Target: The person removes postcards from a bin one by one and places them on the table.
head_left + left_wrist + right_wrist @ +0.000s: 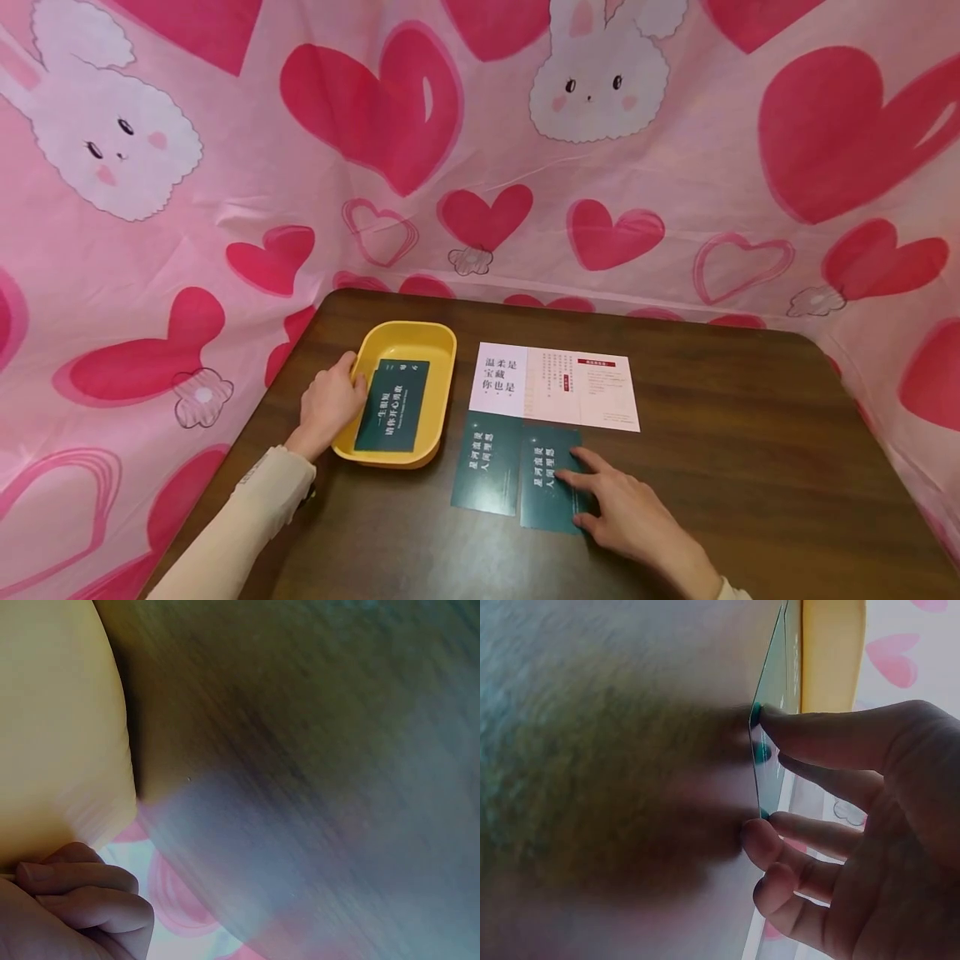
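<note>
My left hand [330, 404] grips the left wall of a yellow plastic tray [444, 358], its fingers curled at the rim in the left wrist view. A dark green card [393, 408] with white lettering lies inside the tray. The fingertips of my right hand [633, 508] rest on the right edge of another dark green card [546, 483], which lies on the table; thumb and fingers are spread. In the right wrist view, several fingertips touch the thin card [772, 742]. A matching green card [486, 467] lies just left of it.
Light printed cards lie behind the green ones: a white card [497, 379] with large characters, and cream-pink printed paper [555, 387] to its right. The brown wooden table [750, 442] is surrounded by a pink cloth [675, 183] with hearts and rabbits.
</note>
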Demonstrator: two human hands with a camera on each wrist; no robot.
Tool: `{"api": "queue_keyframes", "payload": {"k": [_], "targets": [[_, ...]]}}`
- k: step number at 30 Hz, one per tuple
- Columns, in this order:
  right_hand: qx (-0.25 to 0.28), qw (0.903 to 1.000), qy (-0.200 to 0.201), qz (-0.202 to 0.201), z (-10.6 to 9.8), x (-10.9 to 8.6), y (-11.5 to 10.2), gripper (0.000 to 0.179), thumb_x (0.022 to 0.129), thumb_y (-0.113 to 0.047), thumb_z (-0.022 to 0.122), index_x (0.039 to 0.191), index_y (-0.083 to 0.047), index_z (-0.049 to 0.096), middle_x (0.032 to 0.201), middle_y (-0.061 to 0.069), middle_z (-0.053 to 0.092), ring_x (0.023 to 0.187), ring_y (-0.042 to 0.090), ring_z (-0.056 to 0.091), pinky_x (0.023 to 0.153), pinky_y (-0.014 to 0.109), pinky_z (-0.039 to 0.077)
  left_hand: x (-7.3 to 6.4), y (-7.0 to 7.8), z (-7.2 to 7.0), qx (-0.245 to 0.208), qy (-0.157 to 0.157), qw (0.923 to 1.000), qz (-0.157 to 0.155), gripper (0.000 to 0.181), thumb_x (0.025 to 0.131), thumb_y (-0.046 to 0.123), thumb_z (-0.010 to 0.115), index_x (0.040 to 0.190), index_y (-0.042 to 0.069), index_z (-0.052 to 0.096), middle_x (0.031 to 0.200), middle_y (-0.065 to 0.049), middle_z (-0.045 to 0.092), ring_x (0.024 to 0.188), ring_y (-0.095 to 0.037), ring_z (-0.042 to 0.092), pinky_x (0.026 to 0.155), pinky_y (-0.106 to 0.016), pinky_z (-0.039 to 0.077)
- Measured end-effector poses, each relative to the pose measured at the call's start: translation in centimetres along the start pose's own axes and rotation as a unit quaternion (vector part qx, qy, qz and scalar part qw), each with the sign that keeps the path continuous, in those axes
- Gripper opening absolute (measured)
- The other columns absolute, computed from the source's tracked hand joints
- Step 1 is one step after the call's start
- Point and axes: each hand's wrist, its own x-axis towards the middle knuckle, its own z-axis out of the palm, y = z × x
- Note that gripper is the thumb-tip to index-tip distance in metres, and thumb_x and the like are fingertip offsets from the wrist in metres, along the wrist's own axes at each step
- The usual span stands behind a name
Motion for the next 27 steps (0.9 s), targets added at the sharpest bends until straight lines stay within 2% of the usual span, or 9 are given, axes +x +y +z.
{"api": "queue_keyframes", "payload": {"k": [10,27], "targets": [[0.013,0.9998,-0.012,0.009,-0.17,0.28,0.05,0.057,0.084,-0.026,0.089,0.137,-0.018,0.072,0.155,0.019,0.048,0.127,0.043,0.059,0.092,0.069,0.051,-0.12,0.32,-0.06,0.002,-0.004,1.0000,-0.004,0.052,0.104,0.024,0.062,0.150,0.005,0.046,0.105,-0.018,0.068,0.077,-0.028,0.065,0.080,-0.051,0.061],[-0.001,0.9999,0.004,-0.016,-0.10,0.45,-0.03,0.057,0.083,-0.023,0.089,0.137,-0.015,0.072,0.153,0.021,0.050,0.123,0.041,0.062,0.088,0.065,0.054,-0.06,0.28,-0.08,0.006,0.002,1.0000,-0.003,0.052,0.104,0.024,0.062,0.150,0.005,0.047,0.104,-0.017,0.068,0.075,-0.028,0.064,0.079,-0.050,0.061]]}}
